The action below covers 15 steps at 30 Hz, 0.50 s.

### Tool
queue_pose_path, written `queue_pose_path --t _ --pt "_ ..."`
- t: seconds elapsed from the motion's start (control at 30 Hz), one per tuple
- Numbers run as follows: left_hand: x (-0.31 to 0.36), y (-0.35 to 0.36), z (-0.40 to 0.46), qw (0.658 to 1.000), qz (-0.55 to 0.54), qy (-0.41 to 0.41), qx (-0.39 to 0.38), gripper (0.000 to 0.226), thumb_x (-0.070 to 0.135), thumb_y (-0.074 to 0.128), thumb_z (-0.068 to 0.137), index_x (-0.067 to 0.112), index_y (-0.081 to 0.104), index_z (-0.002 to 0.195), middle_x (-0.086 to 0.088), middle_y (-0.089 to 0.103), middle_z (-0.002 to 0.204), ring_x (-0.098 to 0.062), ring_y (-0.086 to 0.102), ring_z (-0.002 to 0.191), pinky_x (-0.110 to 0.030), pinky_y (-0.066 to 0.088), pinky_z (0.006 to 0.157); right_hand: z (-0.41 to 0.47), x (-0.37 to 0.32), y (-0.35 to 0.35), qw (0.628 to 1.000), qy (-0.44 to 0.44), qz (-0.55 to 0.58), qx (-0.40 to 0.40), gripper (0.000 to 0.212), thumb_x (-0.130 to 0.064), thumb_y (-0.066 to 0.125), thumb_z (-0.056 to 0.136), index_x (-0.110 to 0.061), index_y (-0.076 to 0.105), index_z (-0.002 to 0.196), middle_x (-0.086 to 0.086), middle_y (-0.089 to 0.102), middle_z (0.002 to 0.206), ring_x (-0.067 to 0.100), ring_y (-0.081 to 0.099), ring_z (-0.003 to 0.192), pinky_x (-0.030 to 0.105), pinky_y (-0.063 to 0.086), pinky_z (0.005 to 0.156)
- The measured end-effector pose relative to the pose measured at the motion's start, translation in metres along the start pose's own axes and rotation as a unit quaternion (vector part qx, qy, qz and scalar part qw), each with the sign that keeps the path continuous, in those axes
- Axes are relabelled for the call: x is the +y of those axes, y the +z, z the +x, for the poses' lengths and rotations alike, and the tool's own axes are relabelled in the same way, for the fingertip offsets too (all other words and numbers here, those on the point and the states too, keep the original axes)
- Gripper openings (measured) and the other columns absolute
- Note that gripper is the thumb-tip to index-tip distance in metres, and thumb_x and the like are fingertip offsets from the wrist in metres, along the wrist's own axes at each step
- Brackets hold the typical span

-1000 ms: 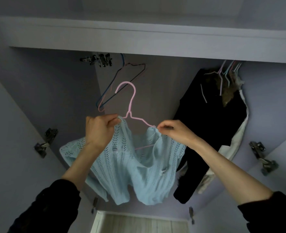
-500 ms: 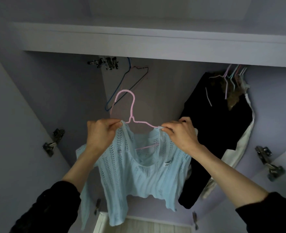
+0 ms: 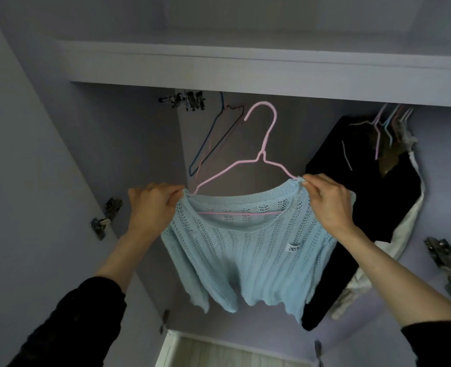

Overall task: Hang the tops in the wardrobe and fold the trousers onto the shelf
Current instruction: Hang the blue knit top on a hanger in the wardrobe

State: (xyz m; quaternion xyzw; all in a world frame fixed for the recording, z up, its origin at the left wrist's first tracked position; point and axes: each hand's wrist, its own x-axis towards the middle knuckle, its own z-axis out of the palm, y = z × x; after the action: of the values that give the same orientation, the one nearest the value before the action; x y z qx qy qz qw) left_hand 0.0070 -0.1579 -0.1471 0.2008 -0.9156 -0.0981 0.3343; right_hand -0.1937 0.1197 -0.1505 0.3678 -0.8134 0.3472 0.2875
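Observation:
A light blue knitted top [image 3: 248, 250] hangs spread on a pink wire hanger [image 3: 265, 144] in front of the open wardrobe. My left hand [image 3: 153, 207] grips the top's left shoulder together with the hanger's left end. My right hand [image 3: 329, 201] pinches the right shoulder over the hanger's other end. The hook points up, just below the wardrobe's upper shelf [image 3: 245, 67], and hangs on nothing. The rail itself is hidden behind the shelf edge.
Empty wire hangers [image 3: 213, 139] hang at the left inside the wardrobe. A black garment [image 3: 362, 186] and a white one [image 3: 407, 226] hang on pastel hangers at the right. Door hinges [image 3: 105, 218] stick out on both open doors. Pale floor shows at the bottom.
Both hands have raised the hanger with the blue top and pulled its shoulders apart, so the top now hangs flat and wide. The hook stands higher, close under the shelf.

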Motion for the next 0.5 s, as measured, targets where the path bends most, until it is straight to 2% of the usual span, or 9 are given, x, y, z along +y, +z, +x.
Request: queue_pose_path --t 0.07,0.13,0.2,0.27,0.33,0.43,0.5 --pt "0.004 0.002 0.000 0.999 -0.003 0.040 -0.010 0.015 0.023 0.061 0.083 0.017 0.075 0.086 -0.003 0.073 0.081 -0.027 0.066 0.074 -0.028 0.011 0.068 0.000 -0.003 0.002 1.000 -0.003 0.008 0.007 0.023 -0.014 0.056 0.089 -0.001 0.071 0.100 0.011 0.069 0.084 0.029 0.066 0.066 0.027 0.040 0.064" --pt "0.009 0.005 0.001 0.998 -0.009 0.061 -0.016 0.014 0.022 0.061 0.080 0.016 0.073 0.077 -0.002 0.071 0.072 -0.025 0.063 0.063 -0.028 0.006 0.062 0.001 -0.006 0.002 1.000 -0.012 0.008 0.012 0.024 -0.018 0.055 0.089 -0.002 0.071 0.099 0.010 0.069 0.081 0.029 0.064 0.063 0.030 0.044 0.061" --pt "0.009 0.006 0.003 0.998 -0.036 0.052 -0.015 0.010 0.018 0.066 0.080 0.016 0.074 0.075 -0.002 0.069 0.063 -0.027 0.058 0.054 -0.028 0.012 0.066 0.002 -0.007 -0.001 0.999 -0.028 0.004 0.018 0.029 -0.022 0.052 0.090 -0.003 0.071 0.098 0.010 0.069 0.081 0.030 0.064 0.061 0.030 0.048 0.059" --pt "0.002 0.009 0.005 0.996 -0.063 0.052 -0.032 0.009 0.018 0.068 0.082 0.018 0.076 0.078 -0.003 0.067 0.056 -0.030 0.054 0.051 -0.033 0.030 0.071 0.001 -0.006 -0.004 0.999 -0.043 0.003 0.016 0.033 -0.025 0.048 0.090 -0.003 0.071 0.097 0.009 0.069 0.081 0.029 0.064 0.061 0.031 0.049 0.058" --pt "0.000 0.011 0.005 0.994 -0.074 0.055 -0.059 0.007 0.018 0.070 0.082 0.019 0.077 0.083 -0.004 0.069 0.059 -0.031 0.055 0.053 -0.040 0.043 0.069 -0.002 -0.005 -0.007 0.999 -0.051 0.003 0.012 0.034 -0.026 0.047 0.090 -0.003 0.071 0.097 0.009 0.070 0.082 0.028 0.065 0.062 0.030 0.050 0.059" --pt "0.009 0.012 0.003 0.991 -0.109 0.028 -0.068 0.013 0.016 0.068 0.084 0.017 0.076 0.095 -0.007 0.071 0.064 -0.027 0.048 0.054 -0.033 0.040 0.069 -0.006 -0.004 -0.007 0.999 -0.045 0.002 0.011 0.030 -0.023 0.050 0.089 -0.002 0.072 0.097 0.009 0.070 0.083 0.027 0.066 0.063 0.028 0.048 0.059" --pt "0.016 0.011 0.001 0.991 -0.124 0.016 -0.054 0.018 0.013 0.067 0.085 0.014 0.073 0.102 -0.012 0.071 0.068 -0.031 0.050 0.057 -0.026 0.040 0.069 -0.008 -0.004 -0.006 0.999 -0.033 0.005 0.006 0.023 -0.017 0.056 0.088 -0.003 0.072 0.097 0.008 0.070 0.083 0.026 0.066 0.064 0.027 0.048 0.060"
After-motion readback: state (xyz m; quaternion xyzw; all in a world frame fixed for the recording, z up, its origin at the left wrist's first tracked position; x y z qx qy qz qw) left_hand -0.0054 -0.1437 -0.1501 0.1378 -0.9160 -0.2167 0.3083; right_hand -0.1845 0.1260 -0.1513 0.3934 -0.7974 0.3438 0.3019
